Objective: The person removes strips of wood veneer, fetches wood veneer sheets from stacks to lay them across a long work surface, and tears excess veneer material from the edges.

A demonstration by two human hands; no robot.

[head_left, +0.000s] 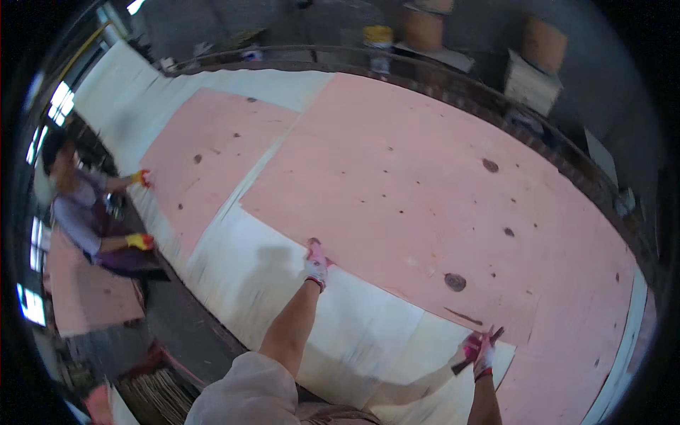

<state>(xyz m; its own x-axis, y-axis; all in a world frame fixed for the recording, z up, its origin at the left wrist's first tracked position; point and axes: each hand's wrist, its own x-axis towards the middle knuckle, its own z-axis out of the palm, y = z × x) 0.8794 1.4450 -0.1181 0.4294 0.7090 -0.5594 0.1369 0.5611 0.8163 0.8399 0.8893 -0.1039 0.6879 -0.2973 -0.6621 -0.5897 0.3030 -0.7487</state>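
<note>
Large thin wooden sheet, pink (pixel 432 234), spreads from the centre out toward 1 and 4 o'clock, lying flat over white sheets (pixel 340 319) that show along its near side. Dark knots (pixel 455 282) and small holes dot its face.

Left hand (pixel 316 265), gloved, at 7 o'clock on the sheet's near edge: fingertips reach onto the pink face. Cannot tell whether the fingers pinch the edge or only press on it. Right hand (pixel 483 351), gloved, between 4 and 5 o'clock by the near corner: fingers look curled round a dark tool (pixel 461 367), whose ends stick out either side of the hand; its exact kind is unclear.

Handling, by judgement: light for its breadth, floppy across the span, easily split along the grain or at the knots. Smooth face probably slides readily over the layer beneath. Best hold: flat-fingered on the near edge, hands well apart, away from knots and the brittle-looking corner.

Smaller pink sheet (pixel 212 159) at 10 o'clock. Co-worker (pixel 81 205) stands at 9 o'clock, one yellow-gloved hand (pixel 141 178) at that sheet's edge. Yellow-topped bucket (pixel 378 37) at 12.
</note>
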